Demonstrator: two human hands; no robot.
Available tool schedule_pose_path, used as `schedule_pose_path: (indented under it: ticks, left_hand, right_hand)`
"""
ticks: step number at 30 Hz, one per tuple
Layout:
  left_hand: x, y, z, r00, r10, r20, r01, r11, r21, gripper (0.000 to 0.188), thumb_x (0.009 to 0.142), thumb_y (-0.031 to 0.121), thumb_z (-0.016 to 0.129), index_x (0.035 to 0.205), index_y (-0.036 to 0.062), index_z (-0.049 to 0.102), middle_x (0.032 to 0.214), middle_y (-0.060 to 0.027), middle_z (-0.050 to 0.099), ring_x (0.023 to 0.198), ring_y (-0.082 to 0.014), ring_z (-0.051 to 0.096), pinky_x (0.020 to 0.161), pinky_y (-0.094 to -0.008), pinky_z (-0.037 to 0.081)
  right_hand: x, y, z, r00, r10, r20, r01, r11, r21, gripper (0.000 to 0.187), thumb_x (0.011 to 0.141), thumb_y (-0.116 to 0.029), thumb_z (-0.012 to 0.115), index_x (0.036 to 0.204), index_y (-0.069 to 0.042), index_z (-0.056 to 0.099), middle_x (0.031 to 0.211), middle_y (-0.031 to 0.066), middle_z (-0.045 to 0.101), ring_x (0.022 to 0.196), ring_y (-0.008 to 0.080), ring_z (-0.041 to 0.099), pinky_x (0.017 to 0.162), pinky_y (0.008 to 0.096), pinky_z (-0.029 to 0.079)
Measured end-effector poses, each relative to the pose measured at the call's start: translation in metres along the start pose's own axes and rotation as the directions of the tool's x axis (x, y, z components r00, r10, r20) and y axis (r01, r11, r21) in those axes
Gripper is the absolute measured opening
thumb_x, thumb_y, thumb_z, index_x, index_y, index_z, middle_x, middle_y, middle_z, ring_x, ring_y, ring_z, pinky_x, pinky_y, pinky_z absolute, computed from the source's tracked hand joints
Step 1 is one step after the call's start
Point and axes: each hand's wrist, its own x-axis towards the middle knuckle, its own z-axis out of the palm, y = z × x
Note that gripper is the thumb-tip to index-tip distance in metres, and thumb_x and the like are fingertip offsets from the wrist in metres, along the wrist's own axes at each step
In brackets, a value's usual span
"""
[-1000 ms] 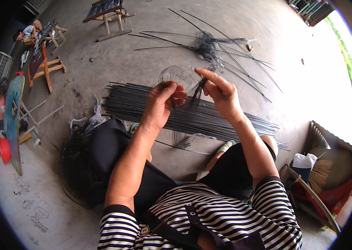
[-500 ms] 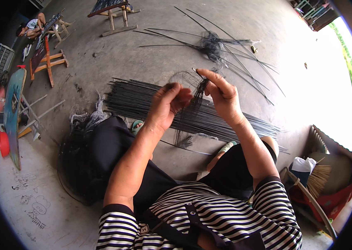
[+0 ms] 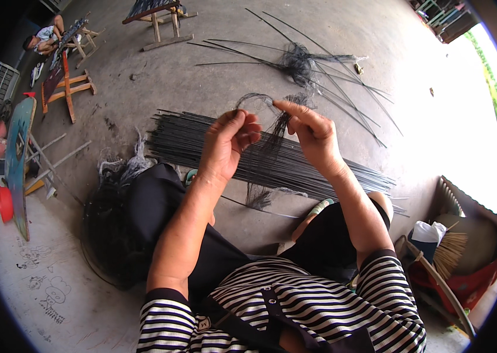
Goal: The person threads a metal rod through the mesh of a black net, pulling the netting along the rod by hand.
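1. Left hand (image 3: pixel 231 135): raised before the person's body, thumb and forefinger brought together at the tips, other fingers curled. A thin dark strand of the netting meets these tips, indicating a fine pinch.
2. Right hand (image 3: pixel 314 136): level with the left and a little apart from it. Forefinger extended toward the left hand; remaining fingers folded in, gripping the netting against the palm side.
3. Black netting (image 3: pixel 276 138): located in the air between the hands. The gathered part hangs from the right hand; fine strands arch above the gap, from the left fingertips to the right forefinger. The lower part hangs in front of the rods.
4. Bundle of dark rods (image 3: pixel 186 138): lying on the concrete floor (image 3: pixel 160 76), beyond the knees, running from left to right beneath the raised hands.
5. Loose rods (image 3: pixel 351 109): crossing one another on the floor farther out, with a clump of dark mesh (image 3: pixel 299 66) among them.
6. Pale stringy mesh (image 3: pixel 138 154): beside the left knee.
7. Clothing: black-and-white striped shirt (image 3: pixel 301 294); green sandal (image 3: pixel 320 207) on the right foot.
8. Left surroundings: a wooden stand (image 3: pixel 166 29), an orange-brown wooden frame (image 3: pixel 69 94), a blue-green board (image 3: pixel 19 167) on edge and a red object (image 3: pixel 5 204) beside it. Another person (image 3: pixel 47 40) is low down at upper left.
9. Right surroundings: a straw broom (image 3: pixel 451 253) beside a white bag (image 3: pixel 429 232).
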Motion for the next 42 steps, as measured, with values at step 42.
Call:
schedule_pose_path:
  ticks: [42]
  left_hand:
    - [0.003, 0.035, -0.064, 0.995, 0.099, -0.002, -0.099, 0.993, 0.067, 0.027, 0.119, 0.023, 0.058, 0.128, 0.0025, 0.074, 0.129, -0.0185, 0.081, 0.127, -0.0349, 0.077, 0.112, -0.0496, 0.062]
  right_hand:
    - [-0.002, 0.057, -0.070, 0.990, 0.127, 0.060, -0.140, 0.885, 0.444, 0.034, 0.112, 0.002, 0.061, 0.141, -0.002, 0.077, 0.081, -0.0032, 0.061, 0.070, 0.0055, 0.053, 0.062, 0.0215, 0.040]
